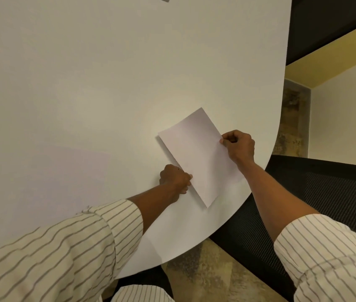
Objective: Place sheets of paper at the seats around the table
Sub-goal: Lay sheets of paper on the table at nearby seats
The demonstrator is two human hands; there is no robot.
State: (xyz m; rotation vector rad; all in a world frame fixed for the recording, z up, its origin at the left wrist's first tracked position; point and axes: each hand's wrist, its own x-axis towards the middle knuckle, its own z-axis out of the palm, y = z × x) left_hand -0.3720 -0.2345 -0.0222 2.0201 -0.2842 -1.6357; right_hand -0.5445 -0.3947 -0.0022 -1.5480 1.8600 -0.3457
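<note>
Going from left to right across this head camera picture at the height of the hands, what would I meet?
Bare white table → left hand → sheet of paper → right hand → black mesh chair.

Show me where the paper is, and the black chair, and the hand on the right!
paper (196, 153): head view, middle of the sheet.
black chair (329, 192): head view, its mesh seat beside the table.
right hand (239, 147): head view, back of the hand.
</note>
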